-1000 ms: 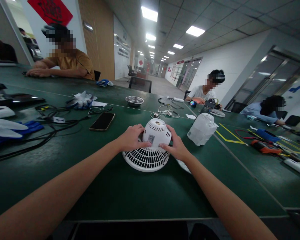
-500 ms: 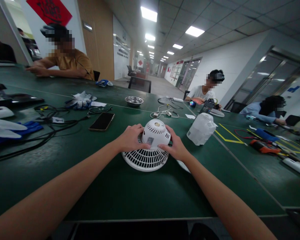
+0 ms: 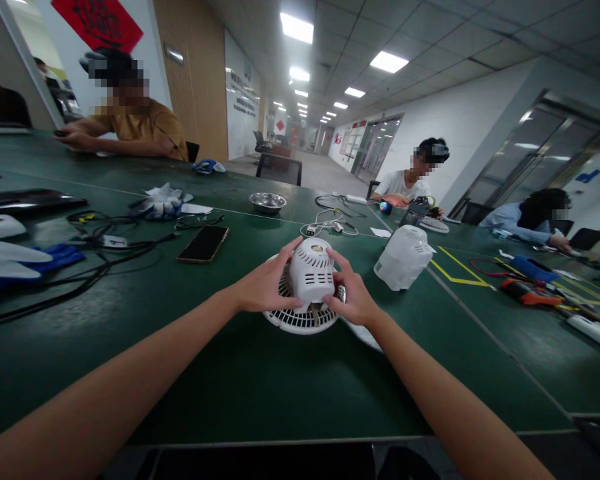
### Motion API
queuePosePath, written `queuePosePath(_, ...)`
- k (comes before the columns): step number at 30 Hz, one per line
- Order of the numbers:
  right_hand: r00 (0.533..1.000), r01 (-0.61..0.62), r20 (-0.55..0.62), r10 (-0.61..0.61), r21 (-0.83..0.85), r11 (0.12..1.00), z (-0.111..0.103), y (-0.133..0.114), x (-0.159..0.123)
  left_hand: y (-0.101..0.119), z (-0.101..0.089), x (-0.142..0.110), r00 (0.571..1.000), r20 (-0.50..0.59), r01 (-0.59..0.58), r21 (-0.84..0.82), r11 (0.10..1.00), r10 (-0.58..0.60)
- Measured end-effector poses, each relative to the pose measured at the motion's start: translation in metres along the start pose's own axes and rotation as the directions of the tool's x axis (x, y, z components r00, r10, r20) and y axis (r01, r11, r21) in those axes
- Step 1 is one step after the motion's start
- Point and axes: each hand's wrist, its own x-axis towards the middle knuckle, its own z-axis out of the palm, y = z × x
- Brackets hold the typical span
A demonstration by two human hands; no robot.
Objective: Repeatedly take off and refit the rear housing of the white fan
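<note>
A white fan motor housing (image 3: 313, 275) with vent slots stands upright in front of me over a round white fan grille (image 3: 293, 321). My left hand (image 3: 267, 283) grips its left side, thumb low on the front. On the opposite side my right hand (image 3: 354, 293) holds it with bent fingers. Between the thumbs, a small brownish part shows below the housing's lower edge. I cannot tell whether housing and grille are joined. A pale curved piece (image 3: 365, 335) lies partly hidden beneath my right wrist.
Right of my hands stands a white plastic shell (image 3: 404, 260). A phone (image 3: 203, 244), black cables (image 3: 115, 263) and gloves (image 3: 163, 202) lie leftward. Beyond are a metal bowl (image 3: 267, 203) and white cable (image 3: 325, 227). A multimeter (image 3: 527, 293) lies far right. Several people sit around the table.
The housing and grille have turned: the label facing me is gone from view and vent slots now face me. The grille sits slightly farther away and to the right; both hands still hold the housing.
</note>
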Motion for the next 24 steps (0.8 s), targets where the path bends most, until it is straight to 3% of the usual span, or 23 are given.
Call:
queuePosePath(12, 0.999, -0.041, 0.034, 0.038, 0.067, 0.997, -0.001, 0.0, 0.002, 0.014, 0.009, 0.004, 0.995, -0.098, -0.014, 0.083, 0.996, 0.022)
queuePosePath(24, 0.993, -0.111, 0.043, 0.108, 0.073, 0.991, -0.003, -0.007, 0.004, 0.017, 0.009, 0.006, 0.996, -0.083, -0.008, 0.104, 0.995, 0.017)
